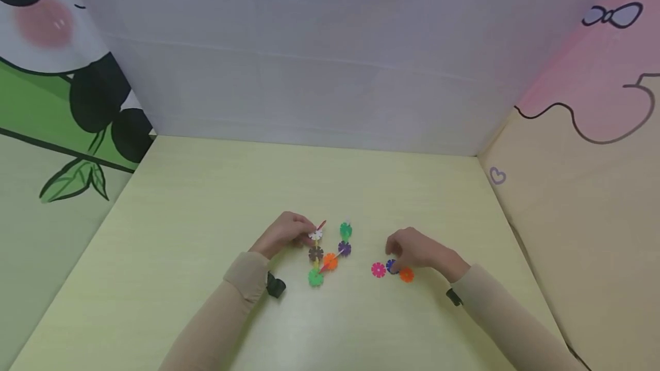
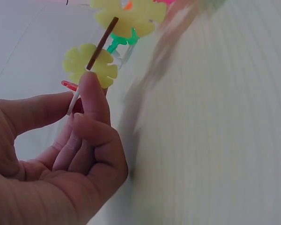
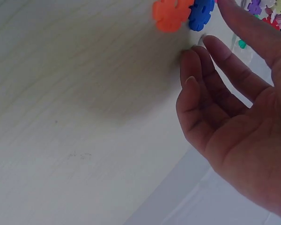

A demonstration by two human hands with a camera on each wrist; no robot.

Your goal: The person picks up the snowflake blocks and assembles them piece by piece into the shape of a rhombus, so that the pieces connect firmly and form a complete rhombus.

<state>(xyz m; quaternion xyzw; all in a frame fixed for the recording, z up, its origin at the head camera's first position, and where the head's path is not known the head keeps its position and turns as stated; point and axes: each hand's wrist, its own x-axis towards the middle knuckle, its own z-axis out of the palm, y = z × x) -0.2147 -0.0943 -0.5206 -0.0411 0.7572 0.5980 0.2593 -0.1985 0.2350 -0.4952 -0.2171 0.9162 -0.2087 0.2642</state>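
My left hand (image 1: 290,229) pinches a white snowflake disc (image 1: 315,235) between thumb and fingertips. This disc ends a linked chain of plastic snowflake discs, with a red piece slotted in beside it. Along the chain come a brown disc (image 1: 316,253), a light green disc (image 1: 315,277), an orange disc (image 1: 330,261), a purple disc (image 1: 344,248) and a green disc (image 1: 346,229). Yellow discs (image 2: 91,63) show edge to edge with them in the left wrist view. My right hand (image 1: 415,247) reaches down with loosely bent fingers, fingertips right at a blue disc (image 3: 201,14).
A pink disc (image 1: 378,269) and a loose orange disc (image 1: 407,275) lie on either side of the blue one on the pale wooden table (image 1: 206,188). A white panel (image 1: 309,85) stands behind, with painted walls left and right. Dark wrist cameras (image 1: 275,285) sit at both cuffs.
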